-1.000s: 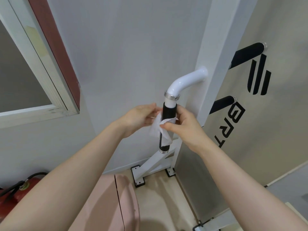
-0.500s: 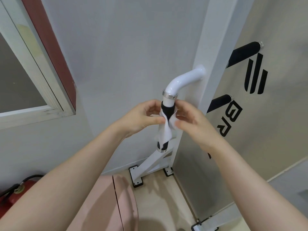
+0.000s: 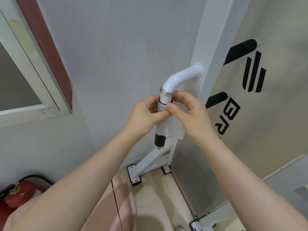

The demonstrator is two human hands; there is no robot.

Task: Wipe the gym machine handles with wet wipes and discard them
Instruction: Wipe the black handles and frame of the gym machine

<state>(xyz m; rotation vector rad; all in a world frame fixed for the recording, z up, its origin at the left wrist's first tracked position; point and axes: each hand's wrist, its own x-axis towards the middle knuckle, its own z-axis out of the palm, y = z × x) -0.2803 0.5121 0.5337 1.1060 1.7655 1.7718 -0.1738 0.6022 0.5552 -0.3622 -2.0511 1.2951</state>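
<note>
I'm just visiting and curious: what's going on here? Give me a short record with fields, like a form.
activity: wrapping a wet wipe around a gym machine handle
left hand: pinching the wipe against the handle near its top
right hand: pinching the wipe from the other side
handle: black grip, vertical, mostly covered by the wipe; lower end bare
above the grip: metal ring, then a bent white tube
other grips: two black ones further right, untouched
floor, lower left: red fire extinguisher
wipe discarded: not yet
</note>
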